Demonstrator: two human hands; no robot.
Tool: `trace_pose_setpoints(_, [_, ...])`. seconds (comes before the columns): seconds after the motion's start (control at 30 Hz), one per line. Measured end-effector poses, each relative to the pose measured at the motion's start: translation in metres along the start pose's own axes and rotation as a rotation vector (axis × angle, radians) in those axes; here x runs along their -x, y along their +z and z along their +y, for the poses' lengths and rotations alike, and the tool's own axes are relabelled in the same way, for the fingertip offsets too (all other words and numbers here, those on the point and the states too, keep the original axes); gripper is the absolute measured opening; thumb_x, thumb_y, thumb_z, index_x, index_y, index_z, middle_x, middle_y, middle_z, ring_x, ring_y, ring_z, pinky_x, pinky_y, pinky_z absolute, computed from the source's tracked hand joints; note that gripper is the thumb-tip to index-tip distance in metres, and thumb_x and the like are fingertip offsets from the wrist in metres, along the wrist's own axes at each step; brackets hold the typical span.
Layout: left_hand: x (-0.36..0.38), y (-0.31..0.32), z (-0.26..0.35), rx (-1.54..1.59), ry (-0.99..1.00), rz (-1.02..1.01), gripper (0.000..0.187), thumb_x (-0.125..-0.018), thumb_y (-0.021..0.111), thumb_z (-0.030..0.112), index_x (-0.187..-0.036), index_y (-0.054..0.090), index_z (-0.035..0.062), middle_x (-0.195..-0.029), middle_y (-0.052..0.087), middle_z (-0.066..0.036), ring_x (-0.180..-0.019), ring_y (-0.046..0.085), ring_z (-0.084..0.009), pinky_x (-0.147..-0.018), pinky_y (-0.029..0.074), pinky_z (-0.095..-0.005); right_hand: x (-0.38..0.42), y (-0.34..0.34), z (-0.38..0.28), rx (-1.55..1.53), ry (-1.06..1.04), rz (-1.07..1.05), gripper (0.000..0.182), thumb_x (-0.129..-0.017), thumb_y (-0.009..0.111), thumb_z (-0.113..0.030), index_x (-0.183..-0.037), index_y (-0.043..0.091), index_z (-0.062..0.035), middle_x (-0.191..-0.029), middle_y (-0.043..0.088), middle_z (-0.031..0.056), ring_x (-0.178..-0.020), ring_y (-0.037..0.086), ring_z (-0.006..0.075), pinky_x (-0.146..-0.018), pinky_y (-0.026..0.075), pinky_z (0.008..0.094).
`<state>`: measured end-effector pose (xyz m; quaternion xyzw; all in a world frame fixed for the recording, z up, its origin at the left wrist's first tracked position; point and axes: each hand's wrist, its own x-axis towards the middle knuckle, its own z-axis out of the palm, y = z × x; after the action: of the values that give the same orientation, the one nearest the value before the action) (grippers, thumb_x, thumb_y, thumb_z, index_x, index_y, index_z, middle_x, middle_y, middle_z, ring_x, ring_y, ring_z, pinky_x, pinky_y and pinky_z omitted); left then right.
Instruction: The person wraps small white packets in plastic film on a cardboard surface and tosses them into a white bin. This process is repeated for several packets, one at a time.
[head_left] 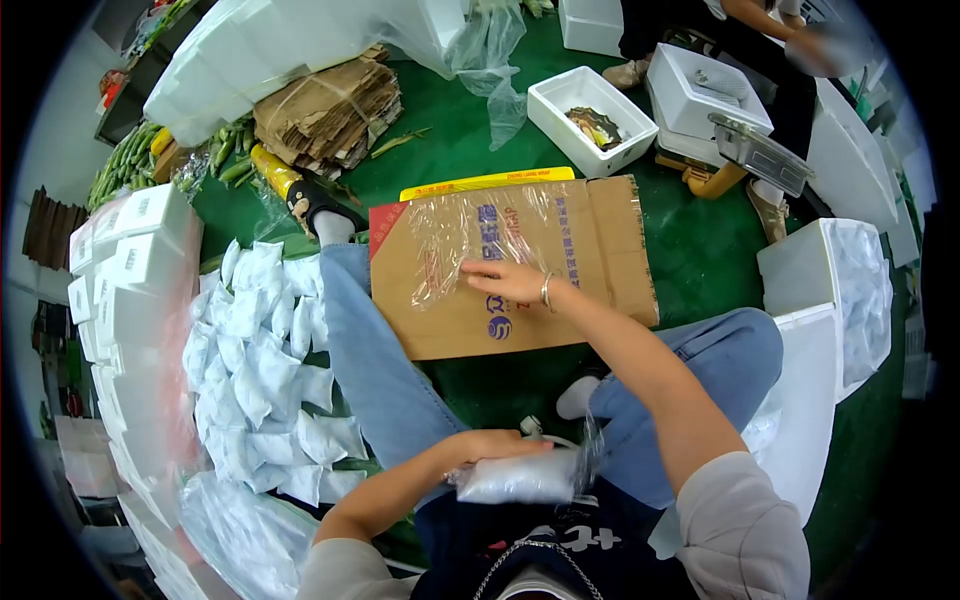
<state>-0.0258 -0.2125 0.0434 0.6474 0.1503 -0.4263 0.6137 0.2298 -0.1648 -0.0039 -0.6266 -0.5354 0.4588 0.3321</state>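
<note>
Against my lap, my left hand [497, 446] rests over a white packet in clear plastic [525, 478] and holds it, fingers along its top edge. Clear film sticks up at the packet's right end. My right hand [508, 283] is stretched forward, its fingers extended over a flattened cardboard box [590, 270] that lies between my legs. Thin crinkled clear plastic [447, 258] lies on the cardboard beside and under those fingers. Purple and red print shows on the box.
Many white pillow-shaped packs [262, 375] lie to my left, beside stacked white foam boxes [145, 260]. Ahead are bundled cardboard sheets [325, 110] and an open foam box [545, 103]. A scale [690, 155] stands ahead right, near another person [760, 18].
</note>
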Motion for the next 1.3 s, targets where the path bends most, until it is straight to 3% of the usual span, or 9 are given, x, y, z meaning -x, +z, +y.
trace_pose_setpoints(0.1, [-0.004,-0.020,-0.012,-0.360,-0.143,-0.184,0.103,-0.079,0.035,0.083,-0.119,0.059,-0.0080,-0.117,0.060,-0.027,-0.111,0.057,-0.0332,-0.095,0.043,-0.0368,0.043,0.010,-0.066,0.723,-0.044,0.004,0.051,-0.099,0.038,-0.043,-0.131,0.051,-0.0054,-0.140,0.046,0.0150,-0.130,0.041,0.0312,-0.108,0.030,0.0386])
trace_pose_setpoints(0.17, [-0.003,-0.028,-0.014,0.425,-0.230,0.051,0.064,-0.089,0.050,0.061,-0.111,0.067,0.0023,-0.103,0.068,-0.012,-0.083,0.067,-0.0200,-0.069,0.053,-0.0298,0.074,0.019,-0.101,0.601,-0.113,0.074,0.045,-0.100,0.038,-0.039,-0.121,0.058,-0.0050,-0.128,0.056,0.0138,-0.120,0.050,0.0265,-0.103,0.035,0.0378])
trace_pose_setpoints(0.3, [-0.008,-0.058,-0.008,1.208,0.524,-0.250,0.063,-0.093,0.040,0.058,-0.103,0.059,-0.0012,-0.078,0.063,-0.018,-0.056,0.062,-0.0286,-0.045,0.050,-0.0376,0.117,0.044,-0.115,-0.193,-0.119,0.411,0.048,-0.099,0.038,-0.039,-0.086,0.068,-0.0037,-0.087,0.067,0.0110,-0.085,0.064,0.0191,-0.076,0.049,0.0313])
trace_pose_setpoints(0.43, [0.005,-0.029,0.039,0.588,0.796,0.915,0.070,-0.097,0.032,0.056,-0.131,0.044,-0.0044,-0.110,0.062,-0.021,-0.093,0.063,-0.0264,-0.084,0.050,-0.0324,0.104,0.052,-0.070,-0.955,-0.112,0.831,0.040,-0.098,0.039,-0.026,-0.083,0.063,0.0029,-0.091,0.066,0.0161,-0.085,0.063,0.0235,-0.075,0.048,0.0339])
trace_pose_setpoints(0.63, [0.010,-0.044,0.048,0.446,0.747,1.732,0.034,-0.092,0.053,0.028,-0.110,0.052,-0.0018,-0.091,0.063,-0.017,-0.077,0.062,-0.0247,-0.072,0.049,-0.0338,0.125,0.087,-0.164,0.581,-0.045,0.990,0.050,-0.085,0.063,-0.031,-0.124,0.052,-0.0015,-0.122,0.049,0.0309,-0.108,0.052,0.0382,-0.092,0.042,0.0368])
trace_pose_setpoints(0.87, [-0.014,-0.054,0.050,1.154,0.744,-0.008,0.034,-0.094,0.046,0.018,-0.121,0.056,0.0014,-0.113,0.064,-0.013,-0.095,0.066,-0.0237,-0.079,0.056,-0.0341,0.188,0.096,-0.212,0.870,-0.043,0.645,0.068,-0.072,0.074,-0.033,-0.130,0.052,-0.0057,-0.142,0.025,0.0363,-0.126,0.033,0.0490,-0.106,0.027,0.0511])
trace_pose_setpoints(0.97, [-0.034,-0.039,0.054,0.350,1.222,0.110,0.043,-0.098,0.043,0.030,-0.128,0.050,0.0006,-0.115,0.061,-0.011,-0.096,0.063,-0.0230,-0.085,0.054,-0.0354,0.203,0.107,-0.217,0.829,-0.094,0.812,0.061,-0.074,0.071,-0.031,-0.126,0.054,-0.0045,-0.143,0.027,0.0330,-0.131,0.030,0.0454,-0.106,0.026,0.0516])
trace_pose_setpoints(1.13, [-0.027,0.024,0.136,0.928,0.623,-0.289,0.048,-0.096,0.046,0.036,-0.127,0.050,0.0009,-0.113,0.061,-0.012,-0.094,0.063,-0.0247,-0.083,0.054,-0.0382,0.249,0.051,-0.198,0.673,-0.143,1.009,0.035,-0.083,0.055,-0.021,-0.112,0.056,-0.0005,-0.120,0.051,0.0221,-0.109,0.050,0.0347,-0.095,0.038,0.0434])
trace_pose_setpoints(1.3, [-0.022,0.091,0.220,-0.236,1.066,0.349,0.051,-0.082,0.063,0.038,-0.117,0.054,0.0023,-0.099,0.065,-0.019,-0.084,0.064,-0.0377,-0.077,0.051,-0.0440,0.370,-0.075,-0.173,0.524,0.154,1.257,0.017,-0.091,0.045,-0.015,-0.082,0.047,-0.0006,-0.077,0.046,0.0037,-0.073,0.045,0.0165,-0.070,0.040,0.0280])
